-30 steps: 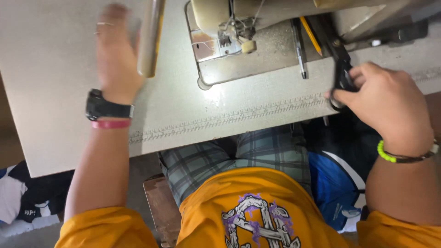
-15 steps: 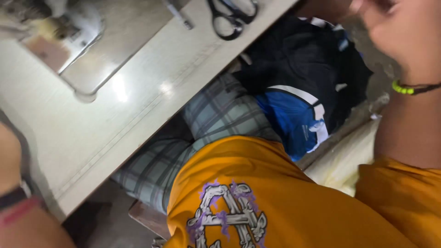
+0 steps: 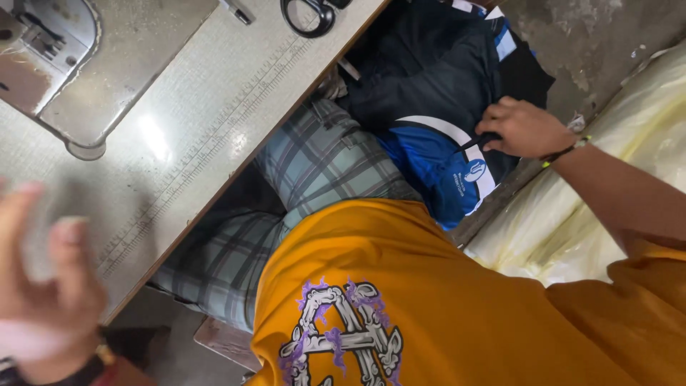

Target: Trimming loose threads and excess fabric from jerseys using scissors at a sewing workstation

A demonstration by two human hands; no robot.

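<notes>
My right hand [image 3: 523, 129] reaches down to the right of my lap and pinches the top of a pile of dark blue, black and white garments [image 3: 436, 157] on the floor. My left hand [image 3: 46, 286] is blurred at the lower left, fingers spread, hovering over the grey sewing table [image 3: 179, 143] and holding nothing. Black scissors [image 3: 309, 13] lie at the table's top edge, far from both hands. The metal bed of the sewing machine [image 3: 64, 64] fills the upper left.
A pen-like tool [image 3: 236, 11] lies beside the scissors. A printed ruler strip [image 3: 207, 150] runs along the table's front edge. Pale yellow plastic sheeting [image 3: 593, 214] lies to the right of the garment pile, on a rough concrete floor [image 3: 586, 36].
The view has swung right and down. My right hand left the scissors on the table and dropped onto the garment pile. My left hand came off the tabletop and drifted toward me.
</notes>
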